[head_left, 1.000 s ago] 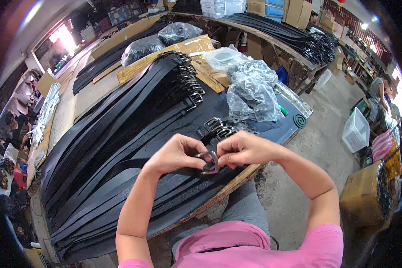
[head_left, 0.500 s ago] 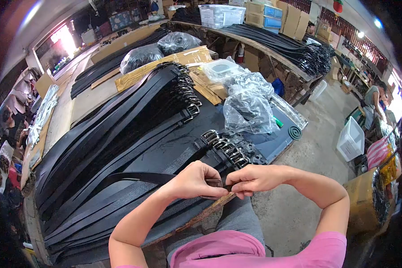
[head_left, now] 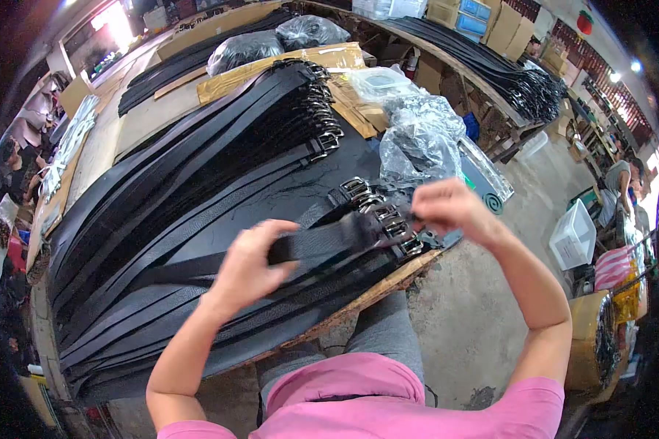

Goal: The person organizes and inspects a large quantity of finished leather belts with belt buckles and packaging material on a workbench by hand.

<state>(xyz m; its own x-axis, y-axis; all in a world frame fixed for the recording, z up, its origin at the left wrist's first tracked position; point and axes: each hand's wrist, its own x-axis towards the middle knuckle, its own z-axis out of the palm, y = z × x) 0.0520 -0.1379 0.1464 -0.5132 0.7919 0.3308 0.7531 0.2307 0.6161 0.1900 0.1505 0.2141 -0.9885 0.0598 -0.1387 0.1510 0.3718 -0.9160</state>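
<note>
A black leather belt (head_left: 322, 241) with a metal buckle, blurred by motion, lies over the near row of belts. My left hand (head_left: 247, 267) is round its strap, thumb below and fingers above. My right hand (head_left: 458, 212) is beside the buckle end, fingers curled together; what lies between the fingertips is hidden. Under and around them, several metal buckles (head_left: 357, 189) line the ends of the near belts. A larger pile of black belts (head_left: 198, 154) lies farther up the table, buckles towards the right.
Clear plastic bags (head_left: 421, 135) and a green coil (head_left: 493, 203) sit by the table's right edge. Behind are a cardboard strip (head_left: 271, 69) and dark bundles in plastic (head_left: 245, 53). More belts (head_left: 476, 62) cover another table. On the floor stands a white bin (head_left: 573, 230); a person (head_left: 619, 183) is beyond.
My hands have drawn apart from near the table edge. The left moved left and up along the strap; the right moved up and right. The belt's buckle end now lies over the near row.
</note>
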